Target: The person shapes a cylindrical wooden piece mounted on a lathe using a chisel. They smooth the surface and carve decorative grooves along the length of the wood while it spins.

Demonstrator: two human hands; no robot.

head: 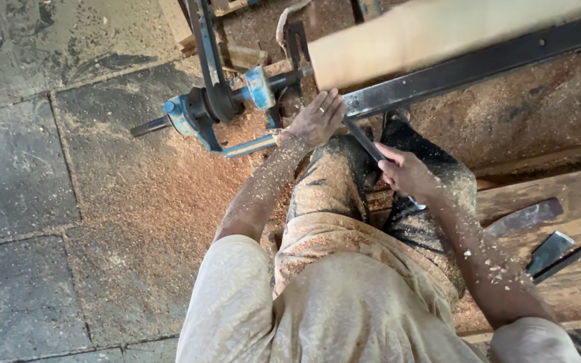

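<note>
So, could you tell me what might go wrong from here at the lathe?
The left hand rests on the tool rest right beside the spinning wood; a slip could bring fingers against it. The chisel, gripped by the right hand, might catch and kick back. The belt and pulley run unguarded near the left forearm, and shavings could fly up.

Two hands (317, 121) (408, 175), one wooden cylinder (438, 33), three spare chisels (524, 218) (550, 251) (573, 256).
</note>
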